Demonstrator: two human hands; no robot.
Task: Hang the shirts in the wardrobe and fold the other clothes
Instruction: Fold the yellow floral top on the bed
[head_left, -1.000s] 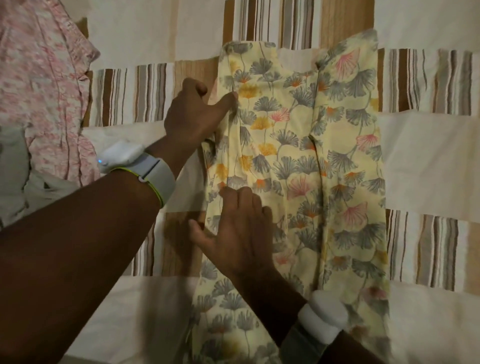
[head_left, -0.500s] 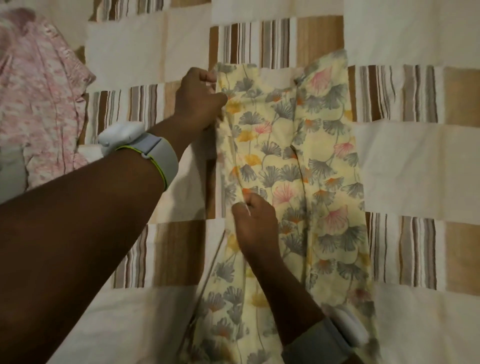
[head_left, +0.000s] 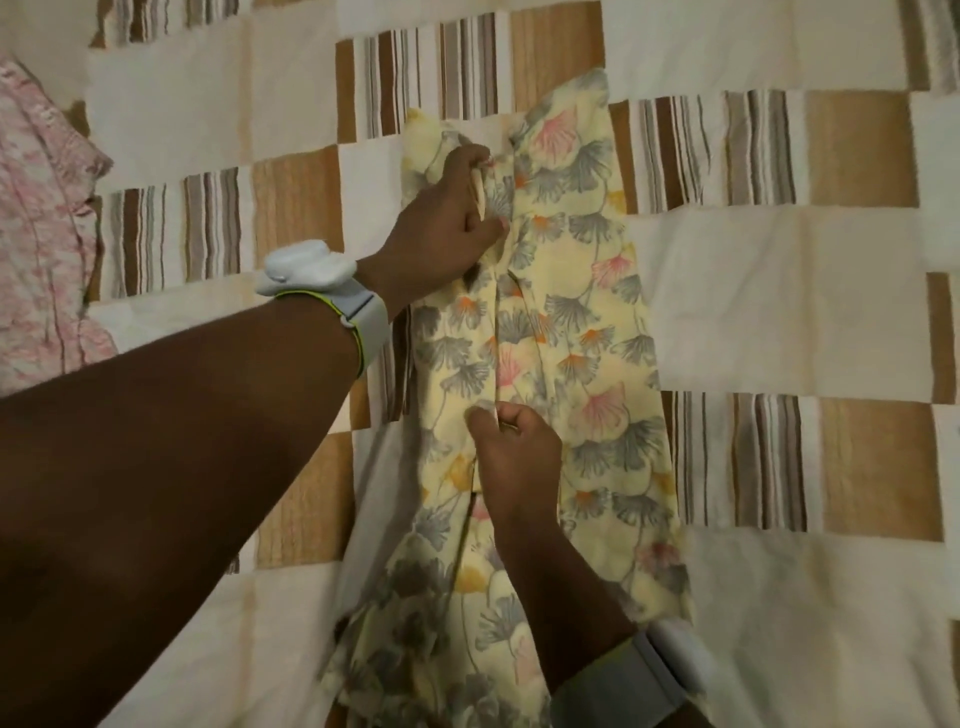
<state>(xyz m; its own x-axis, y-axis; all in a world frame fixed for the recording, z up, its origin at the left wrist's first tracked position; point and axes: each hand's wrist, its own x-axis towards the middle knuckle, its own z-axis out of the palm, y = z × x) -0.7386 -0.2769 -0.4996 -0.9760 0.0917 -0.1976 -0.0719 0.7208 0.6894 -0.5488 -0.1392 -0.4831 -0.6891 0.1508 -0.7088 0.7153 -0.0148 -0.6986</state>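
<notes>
A yellow garment (head_left: 587, 322) with grey, pink and orange fan-shaped flowers lies lengthwise on the bed, running from the far middle toward me. My left hand (head_left: 447, 218) grips the garment's left edge near its far end, fingers curled round the fabric. My right hand (head_left: 514, 457) pinches the same folded edge lower down, near the garment's middle. Between the two hands the left edge is folded over toward the garment's centre. The near end of the garment is bunched and partly hidden by my right forearm.
A patchwork bedcover (head_left: 779, 270) of cream, tan and striped squares lies under everything. A pink and white floral garment (head_left: 36, 234) lies at the left edge. Both wrists carry white bands.
Both hands went from pressing flat on the garment to gripping its left edge, and they have carried that edge over toward the centre. The view has shifted slightly.
</notes>
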